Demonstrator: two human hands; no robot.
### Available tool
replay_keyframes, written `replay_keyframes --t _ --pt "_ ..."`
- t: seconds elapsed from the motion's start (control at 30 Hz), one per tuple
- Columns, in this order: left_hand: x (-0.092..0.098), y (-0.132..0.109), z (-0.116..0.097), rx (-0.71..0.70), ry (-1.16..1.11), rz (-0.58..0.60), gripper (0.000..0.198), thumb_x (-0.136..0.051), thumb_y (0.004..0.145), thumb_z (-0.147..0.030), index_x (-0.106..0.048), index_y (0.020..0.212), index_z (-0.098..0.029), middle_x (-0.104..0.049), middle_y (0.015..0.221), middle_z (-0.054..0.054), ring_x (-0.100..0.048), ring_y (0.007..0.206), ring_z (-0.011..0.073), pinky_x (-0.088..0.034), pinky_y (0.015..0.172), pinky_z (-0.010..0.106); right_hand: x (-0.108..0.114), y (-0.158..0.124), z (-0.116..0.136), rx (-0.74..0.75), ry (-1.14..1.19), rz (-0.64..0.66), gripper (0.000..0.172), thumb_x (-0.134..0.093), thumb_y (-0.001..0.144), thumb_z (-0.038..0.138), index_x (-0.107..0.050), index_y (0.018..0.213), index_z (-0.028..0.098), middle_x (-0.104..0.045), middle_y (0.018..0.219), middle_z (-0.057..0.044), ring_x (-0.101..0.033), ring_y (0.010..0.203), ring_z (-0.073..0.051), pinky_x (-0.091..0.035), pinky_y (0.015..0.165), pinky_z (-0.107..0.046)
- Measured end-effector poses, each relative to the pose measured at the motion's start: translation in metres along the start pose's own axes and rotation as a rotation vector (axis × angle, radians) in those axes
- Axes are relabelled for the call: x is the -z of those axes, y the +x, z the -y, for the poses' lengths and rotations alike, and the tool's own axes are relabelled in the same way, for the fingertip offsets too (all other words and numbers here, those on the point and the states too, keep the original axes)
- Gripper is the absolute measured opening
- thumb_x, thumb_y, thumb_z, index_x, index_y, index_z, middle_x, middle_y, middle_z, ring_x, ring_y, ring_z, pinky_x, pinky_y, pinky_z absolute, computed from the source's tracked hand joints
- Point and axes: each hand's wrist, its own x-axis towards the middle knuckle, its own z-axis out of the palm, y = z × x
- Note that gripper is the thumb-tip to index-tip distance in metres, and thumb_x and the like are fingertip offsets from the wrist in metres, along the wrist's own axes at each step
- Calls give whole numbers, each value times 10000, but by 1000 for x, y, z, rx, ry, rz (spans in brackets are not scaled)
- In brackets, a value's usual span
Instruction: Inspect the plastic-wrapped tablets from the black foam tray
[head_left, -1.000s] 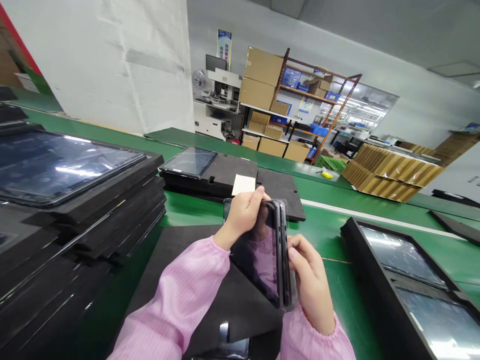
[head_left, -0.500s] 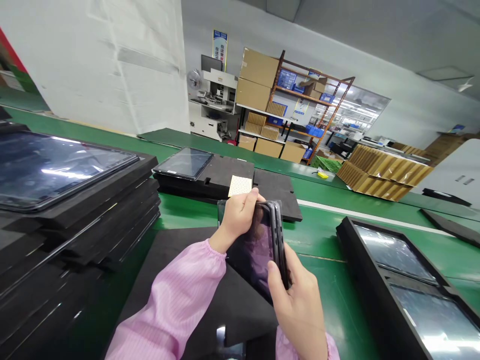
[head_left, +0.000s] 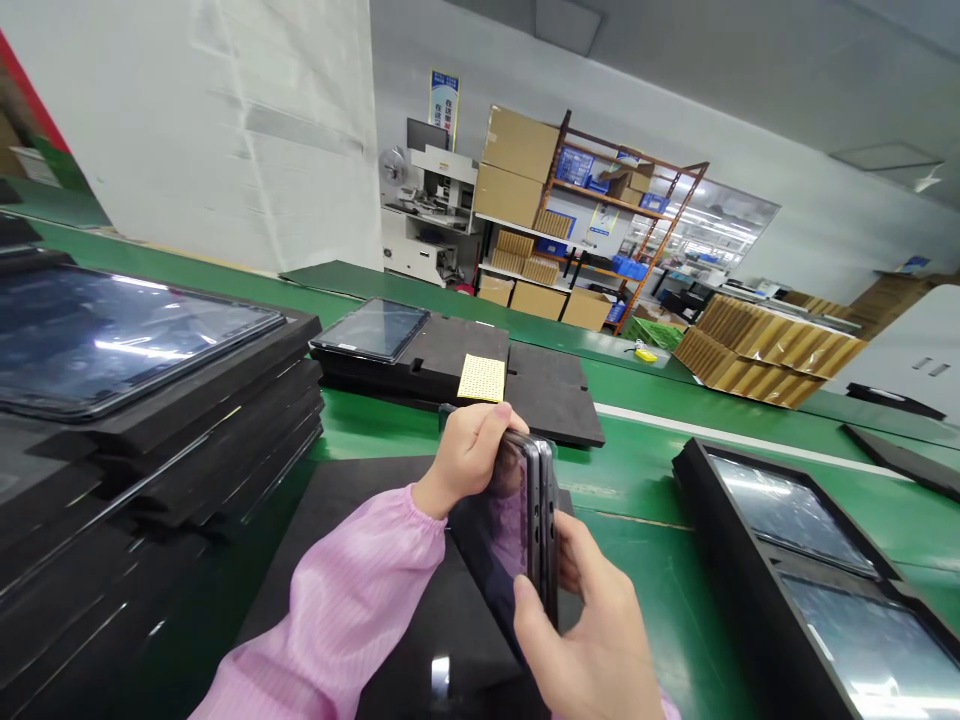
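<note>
Two dark tablets point(head_left: 495, 560), pressed face to back and tilted on edge, are between my hands above a black foam sheet point(head_left: 337, 520). My left hand point(head_left: 472, 448) is closed over their top edge, thumb on the upper corner. My right hand point(head_left: 589, 620) grips the side with the port openings, thumb on the near screen and fingers behind. The lower ends of the tablets are partly hidden by the right hand. Just beyond my left hand, a yellow sheet of small dots point(head_left: 482, 378) lies on black foam trays point(head_left: 551, 390).
Stacked black foam trays point(head_left: 277, 430) with a screen point(head_left: 150, 330) on top rise at the left. Another screen point(head_left: 379, 328) rests on foam ahead. A tray with two screens point(head_left: 787, 510) sits right on the green table point(head_left: 637, 470). Cardboard dividers point(head_left: 765, 350) stand farther back.
Both hands and the tablets have moved slightly down, and the tablets have turned so that their edges face me more. The view has shifted a little.
</note>
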Motion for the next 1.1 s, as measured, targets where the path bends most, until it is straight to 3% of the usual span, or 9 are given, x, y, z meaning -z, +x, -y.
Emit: replay_keyframes --t 0.2,0.43,0.6,0.83,0.97,1.07,1.1 --pt "-13 3 2 -86 202 20 666 -256 1017 -504 -671 592 -202 -738 623 44 -670 547 152 -477 561 260 16 5 -12 -15 -151 51 341 -504 822 231 -601 1147 200 -743 866 2 -719 708 -152 -577 662 -206" --pt "-32 2 2 -136 244 61 601 -305 1009 -429 -711 619 -220 -751 635 42 -697 583 169 -486 593 273 28 10 -9 -50 -295 1 189 -437 893 295 -578 990 213 -679 702 11 -635 557 -175 -477 537 -249" --pt "-27 -2 2 -217 270 60 602 -286 1029 -394 -713 644 -214 -742 618 29 -676 556 150 -469 578 262 29 14 -11 18 -289 27 191 -461 955 363 -541 862 217 -588 558 38 -556 439 -152 -395 444 -233" --pt "-16 -8 -4 -294 228 52 554 -305 1028 -298 -687 639 -202 -716 596 9 -630 522 127 -454 576 247 20 7 -14 -33 -191 66 167 -532 913 353 -494 813 225 -504 544 54 -492 443 -126 -347 443 -214" --pt "-14 -8 -5 -271 228 49 570 -302 1025 -323 -682 617 -203 -705 578 16 -622 510 131 -451 557 255 20 7 -11 -40 -166 75 166 -573 891 336 -504 792 223 -519 538 56 -502 447 -120 -395 449 -192" --pt "-12 -7 -5 -219 237 48 602 -293 1021 -382 -688 600 -210 -699 564 25 -625 506 139 -452 546 264 25 8 -10 -16 -41 71 82 -612 860 282 -605 903 213 -691 685 11 -661 586 -139 -541 579 -178" --pt "-12 -7 -4 -208 243 46 611 -289 1021 -394 -690 598 -211 -699 561 27 -628 505 141 -453 544 265 26 8 -10 -13 18 29 137 -632 847 266 -632 974 215 -743 784 -12 -712 674 -151 -581 647 -187"
